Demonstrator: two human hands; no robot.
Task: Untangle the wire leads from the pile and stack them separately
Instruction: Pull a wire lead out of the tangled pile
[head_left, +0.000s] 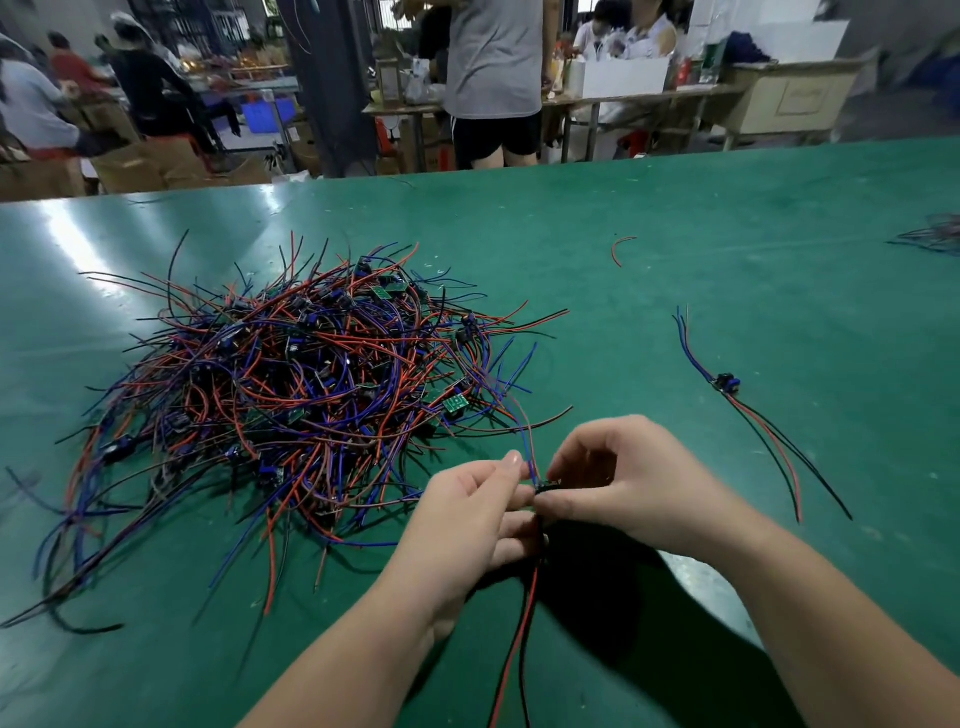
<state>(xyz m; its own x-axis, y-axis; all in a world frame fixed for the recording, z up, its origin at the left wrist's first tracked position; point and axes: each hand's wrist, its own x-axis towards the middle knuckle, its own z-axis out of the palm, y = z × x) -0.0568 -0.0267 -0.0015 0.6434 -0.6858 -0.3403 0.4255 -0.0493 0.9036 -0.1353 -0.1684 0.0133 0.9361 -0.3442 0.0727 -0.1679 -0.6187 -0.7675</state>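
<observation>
Now left hand (467, 519) and right hand (628, 483) pinch one wire lead (546, 487); its blue ends reach up into the pile (291, 374).

One tangled pile (291, 374) of wire leads, one separated lead (727, 382) right of the pile, one red wire scrap (621, 249) beyond it, one small bundle (935, 236) far right of it, and in front of it one left hand (467, 519) and one right hand (623, 483) pinching one held lead (546, 487).

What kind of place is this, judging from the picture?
Most likely a small electronics assembly workshop. A pile of wire leads with circuit boards lies on a long green table, the left hand and right hand hold one wire lead, and other people work behind, near cardboard boxes.
</observation>
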